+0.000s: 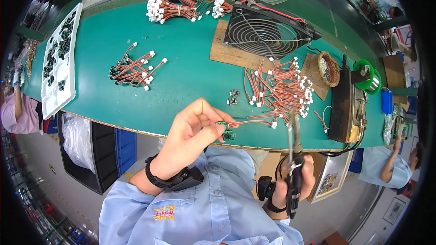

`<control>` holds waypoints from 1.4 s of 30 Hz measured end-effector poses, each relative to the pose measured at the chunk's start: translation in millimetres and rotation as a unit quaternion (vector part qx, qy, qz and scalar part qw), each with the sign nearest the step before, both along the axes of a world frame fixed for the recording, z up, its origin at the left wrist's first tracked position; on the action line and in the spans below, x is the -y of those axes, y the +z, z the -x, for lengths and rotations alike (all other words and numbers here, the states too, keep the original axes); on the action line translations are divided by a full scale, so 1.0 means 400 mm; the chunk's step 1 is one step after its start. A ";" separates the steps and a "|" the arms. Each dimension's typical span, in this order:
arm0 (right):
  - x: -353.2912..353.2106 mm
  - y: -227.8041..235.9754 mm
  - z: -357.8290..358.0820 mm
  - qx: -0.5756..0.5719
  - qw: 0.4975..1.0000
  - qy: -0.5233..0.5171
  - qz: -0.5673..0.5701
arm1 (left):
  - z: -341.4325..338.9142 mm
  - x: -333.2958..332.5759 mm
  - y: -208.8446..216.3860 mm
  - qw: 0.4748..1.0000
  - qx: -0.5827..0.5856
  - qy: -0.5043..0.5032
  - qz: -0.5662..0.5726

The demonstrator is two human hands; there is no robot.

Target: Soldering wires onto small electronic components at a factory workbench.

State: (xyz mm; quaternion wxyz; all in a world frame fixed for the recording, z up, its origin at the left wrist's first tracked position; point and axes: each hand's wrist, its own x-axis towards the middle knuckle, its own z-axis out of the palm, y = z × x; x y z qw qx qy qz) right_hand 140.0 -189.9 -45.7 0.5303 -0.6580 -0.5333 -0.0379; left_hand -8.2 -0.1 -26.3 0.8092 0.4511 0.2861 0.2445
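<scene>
My left hand [190, 138] pinches a small green circuit board [228, 134] with a round black part, just over the bench's front edge. From that board a red-and-dark wire lead [250, 122] runs right to a white plug [274, 125]. My right hand [306, 179] is wrapped round the black handle of a soldering gun [295, 163], held upright with its metal end pointing up, apart from the board. Beyond it lies a loose heap of wire leads [281, 86] with white plugs. Several small dark parts [233, 97] sit left of that heap.
Wired boards [131, 70] lie at mid-left, near a white foam tray [68, 79] of boards. Bundled leads [175, 4] and a metal-grilled fan [268, 31] stand at the back. On the right are a tin cup [328, 69], a dark metal box [340, 109] and a green solder spool [367, 76].
</scene>
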 end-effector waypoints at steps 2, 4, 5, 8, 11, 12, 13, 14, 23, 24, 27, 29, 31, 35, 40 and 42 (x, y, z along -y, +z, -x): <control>-0.020 -0.012 0.019 -0.111 0.989 -0.092 -0.002 | 0.003 -0.003 -0.004 1.000 -0.001 -0.006 0.012; -0.041 -0.016 0.021 -0.163 0.976 -0.145 -0.004 | 0.008 -0.011 -0.005 0.999 -0.001 -0.016 0.036; -0.051 -0.018 0.013 -0.206 0.971 -0.121 0.000 | 0.011 -0.012 -0.007 0.999 0.003 -0.022 0.038; -0.080 -0.036 -0.001 -0.232 0.968 -0.090 0.020 | 0.030 -0.016 -0.020 1.000 0.014 0.006 0.019; -0.113 -0.044 -0.020 -0.088 0.991 -0.074 0.068 | 0.053 -0.027 -0.037 0.985 -0.049 0.114 -0.122; -0.125 -0.046 -0.024 0.042 0.992 -0.064 0.101 | 0.059 -0.028 -0.037 0.985 -0.047 0.111 -0.122; -0.138 -0.048 -0.023 0.043 0.992 -0.067 0.101 | 0.064 -0.030 -0.035 0.981 -0.051 0.130 -0.132; -0.152 -0.049 -0.020 0.090 0.988 -0.063 0.110 | 0.068 -0.030 -0.032 0.977 -0.054 0.149 -0.141; -0.173 -0.049 0.020 0.170 0.971 0.044 0.162 | 0.088 -0.018 -0.013 0.972 -0.071 0.165 -0.151; -0.172 -0.047 0.024 0.152 0.974 0.073 0.151 | 0.089 -0.019 -0.013 0.973 -0.068 0.162 -0.150; -0.161 -0.061 0.025 0.134 0.981 0.054 0.130 | 0.093 -0.023 -0.009 0.963 -0.052 0.198 -0.176; -0.159 -0.064 0.016 0.126 0.984 0.048 0.117 | 0.095 -0.025 0.001 0.962 -0.049 0.201 -0.178; -0.165 -0.066 -0.010 0.139 0.986 -0.001 0.097 | 0.101 -0.027 0.007 0.961 -0.049 0.203 -0.183; -0.195 -0.043 0.001 0.211 0.971 0.028 0.105 | 0.105 -0.023 -0.002 0.957 -0.060 0.201 -0.201; -0.195 -0.037 0.009 0.277 0.948 0.064 0.141 | 0.127 -0.011 0.009 0.954 -0.086 0.157 -0.240; -0.198 -0.030 0.001 0.279 0.947 0.076 0.141 | 0.118 0.002 0.027 0.957 -0.105 0.153 -0.221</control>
